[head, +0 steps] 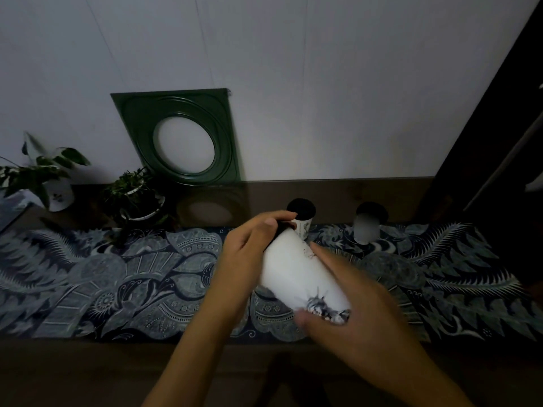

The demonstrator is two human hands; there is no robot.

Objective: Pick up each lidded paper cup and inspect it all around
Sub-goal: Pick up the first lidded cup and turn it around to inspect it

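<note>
I hold a white paper cup point(296, 268) with a dark printed picture, tipped over so its black lid points away from me and its base points toward me. My left hand point(249, 254) grips the lid end, fingers wrapped over the top. My right hand point(349, 292) cradles the base end from the right and below; it looks blurred. Two more lidded cups stand upright behind: a second cup point(302, 220) partly hidden by my left fingers, and a third cup point(367, 226) further right.
A patterned blue-grey cloth point(132, 277) covers the dark table. A green square frame with a round opening point(182, 136) leans on the wall. Two potted plants point(135, 195) point(47, 177) stand at the back left. A dark upright panel point(484, 157) rises at the right.
</note>
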